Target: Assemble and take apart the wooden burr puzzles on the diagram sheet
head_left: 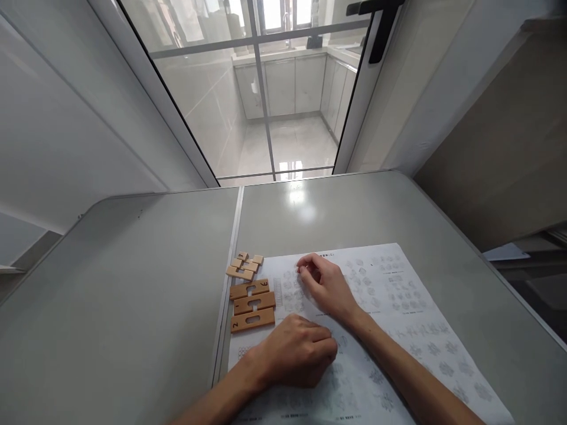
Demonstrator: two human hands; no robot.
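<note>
My left hand point(302, 351) rests on a large printed sheet point(425, 336), fingers folded into a fist. Its palm faces down, so anything inside is hidden. Just beyond it, my right hand point(326, 284) lies on the same sheet with its fingers curled and the thumb close to the index finger; I see nothing between them. Left of the hands sit several wooden puzzle pieces: darker slotted bars such as the nearest wooden bar point(266, 317), marked with numbers, and behind them smaller, lighter notched pieces point(241, 273). Neither hand touches these pieces.
The grey-green table point(146, 295) has a metal seam point(236, 221) running front to back beside the pieces. Past its far edge stands a glass-paned door point(305, 88) with a black handle point(378, 29). A brown panel point(496, 136) is at the right.
</note>
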